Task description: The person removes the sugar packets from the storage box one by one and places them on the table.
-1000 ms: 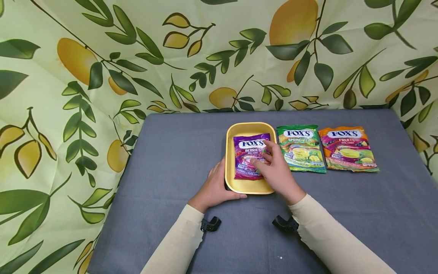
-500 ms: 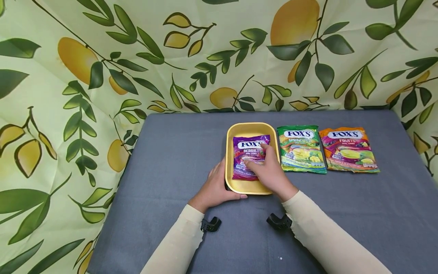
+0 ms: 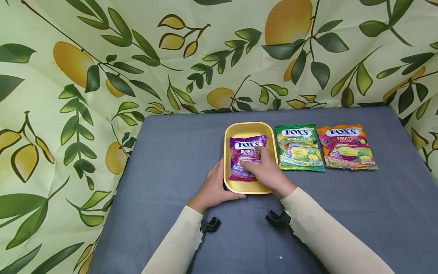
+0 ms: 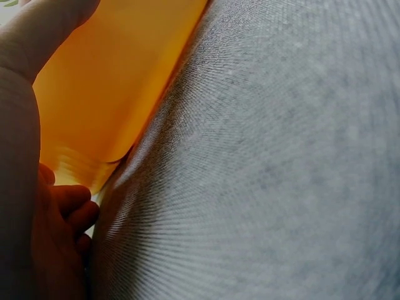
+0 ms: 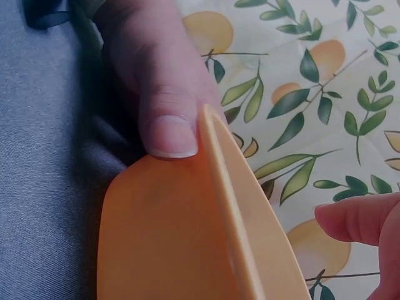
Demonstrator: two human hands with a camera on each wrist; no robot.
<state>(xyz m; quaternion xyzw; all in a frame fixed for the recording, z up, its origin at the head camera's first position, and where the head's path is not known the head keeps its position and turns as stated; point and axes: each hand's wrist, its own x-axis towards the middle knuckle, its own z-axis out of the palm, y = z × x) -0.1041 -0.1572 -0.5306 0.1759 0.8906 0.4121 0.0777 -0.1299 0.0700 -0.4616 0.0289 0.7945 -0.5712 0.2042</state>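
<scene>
A yellow tray (image 3: 250, 187) stands on the grey table, and a purple Fox's Berries candy bag (image 3: 239, 161) lies in it. My left hand (image 3: 216, 187) grips the tray at its near left corner. Its thumb (image 5: 172, 125) presses the near wall in the right wrist view, while its fingers lie along the left side in the left wrist view. Over the candy bag's right part reaches my right hand (image 3: 270, 171), with thumb and index finger spread apart and touching the bag's top. Its other fingers are mostly hidden. In the right wrist view the right thumb (image 5: 356, 219) appears straight.
Right of the tray lies a green Fox's Spring Tea candy bag (image 3: 299, 148), close to its rim. Beside that is an orange Fox's Fruits candy bag (image 3: 347, 147). A leaf-and-fruit patterned cloth (image 3: 219, 57) rises behind the grey table (image 3: 171, 152).
My right hand has moved left across the purple candy bag, and the bag has shifted slightly left in the tray. My left hand has stayed on the tray. The view has shifted a little.
</scene>
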